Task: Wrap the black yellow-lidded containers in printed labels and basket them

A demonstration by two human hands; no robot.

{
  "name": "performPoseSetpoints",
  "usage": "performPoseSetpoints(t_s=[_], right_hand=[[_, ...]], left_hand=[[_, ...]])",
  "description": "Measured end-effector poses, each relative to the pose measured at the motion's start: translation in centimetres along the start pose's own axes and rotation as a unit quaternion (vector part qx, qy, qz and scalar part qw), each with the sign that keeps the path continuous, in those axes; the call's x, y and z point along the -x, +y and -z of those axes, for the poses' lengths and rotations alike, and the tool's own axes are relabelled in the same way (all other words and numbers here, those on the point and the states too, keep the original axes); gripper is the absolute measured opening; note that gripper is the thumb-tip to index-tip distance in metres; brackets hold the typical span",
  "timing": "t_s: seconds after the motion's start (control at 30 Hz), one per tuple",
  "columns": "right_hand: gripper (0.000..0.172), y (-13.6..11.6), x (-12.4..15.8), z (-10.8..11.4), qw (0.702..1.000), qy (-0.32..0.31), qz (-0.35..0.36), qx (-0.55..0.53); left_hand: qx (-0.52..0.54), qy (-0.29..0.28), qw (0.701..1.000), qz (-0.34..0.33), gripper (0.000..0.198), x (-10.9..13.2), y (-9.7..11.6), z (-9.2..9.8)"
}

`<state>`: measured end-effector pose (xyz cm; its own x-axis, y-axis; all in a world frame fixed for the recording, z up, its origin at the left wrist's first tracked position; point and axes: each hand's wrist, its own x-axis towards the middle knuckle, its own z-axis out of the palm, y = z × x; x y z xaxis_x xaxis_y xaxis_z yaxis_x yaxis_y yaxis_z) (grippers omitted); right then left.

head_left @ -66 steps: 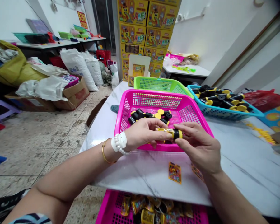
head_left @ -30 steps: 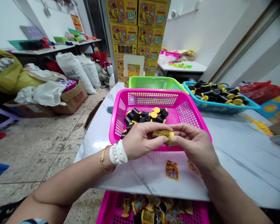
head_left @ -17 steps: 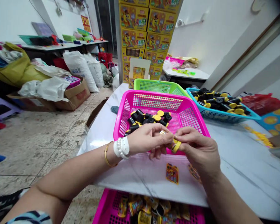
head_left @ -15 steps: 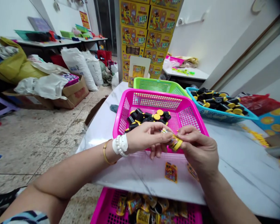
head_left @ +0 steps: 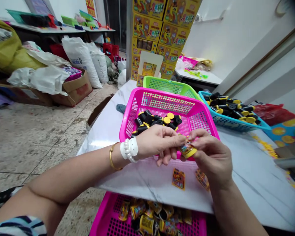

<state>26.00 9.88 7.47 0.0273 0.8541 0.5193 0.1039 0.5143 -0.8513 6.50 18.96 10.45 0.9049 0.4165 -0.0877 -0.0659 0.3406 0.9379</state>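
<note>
Between my two hands is a small cylindrical container (head_left: 187,150) with a yellow rim and a colourful printed label around it. My left hand (head_left: 162,142) pinches its left side with thumb and fingers, while my right hand (head_left: 210,152) grips its right side. Both hands are over the near edge of a pink basket (head_left: 126,124) that holds several black containers with yellow caps (head_left: 149,118). Below them on the marble-look table (head_left: 147,183) lie a flat printed label (head_left: 178,179) and another printed label (head_left: 202,179), partly behind my right wrist.
A lower pink basket (head_left: 100,216) under the table edge holds several labelled containers. Behind stand a green basket (head_left: 167,84) and a blue basket (head_left: 238,123) of black containers. Yellow boxes (head_left: 147,28) are stacked at the back. Sacks (head_left: 81,62) and a carton (head_left: 73,88) sit on the floor.
The labelled container has tilted slightly and shifted a little right and down between my fingers. Both hands keep hold of it. The camera view has shifted slightly.
</note>
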Motion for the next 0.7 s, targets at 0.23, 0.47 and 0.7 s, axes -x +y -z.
performPoseSetpoints(t_s=[0.23,0.47,0.7], right_hand=[[0.025,-0.2,0.4,0.5,0.988,-0.015,0.107,0.108],[0.021,0.3,0.0,0.1,0.986,0.092,0.061,0.121],[0.057,0.4,0.6,-0.6,0.942,0.057,0.150,0.296]], left_hand=[[0.026,-0.025,0.999,0.031,0.052,-0.2,-0.2,-0.3],[0.009,0.076,0.997,0.003,0.049,-0.4,0.0,-0.1],[0.031,0.089,0.996,0.004,0.050,-0.6,-0.2,-0.1]])
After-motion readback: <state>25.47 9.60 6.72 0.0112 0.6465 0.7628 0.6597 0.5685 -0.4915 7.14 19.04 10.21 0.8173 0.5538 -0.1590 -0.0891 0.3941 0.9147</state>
